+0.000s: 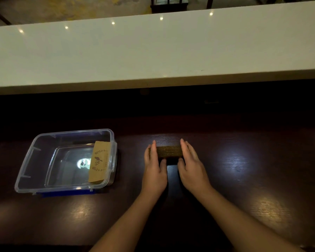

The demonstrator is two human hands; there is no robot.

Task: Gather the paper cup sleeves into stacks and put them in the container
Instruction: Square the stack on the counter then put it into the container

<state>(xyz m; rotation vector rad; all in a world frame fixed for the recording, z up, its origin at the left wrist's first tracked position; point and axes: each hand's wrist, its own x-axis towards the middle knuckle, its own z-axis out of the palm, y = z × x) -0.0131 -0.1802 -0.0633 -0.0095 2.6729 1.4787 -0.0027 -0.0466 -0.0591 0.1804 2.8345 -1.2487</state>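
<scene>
Sleeve stack: ribbed brown card edges, squared block.
Your left hand and right hand press its ends; clear plastic container at 9 o'clock.

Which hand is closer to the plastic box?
The left hand. It presses the left end of the sleeve stack, on the side toward the box. The right hand presses the stack's far end, farther from the box.
</scene>
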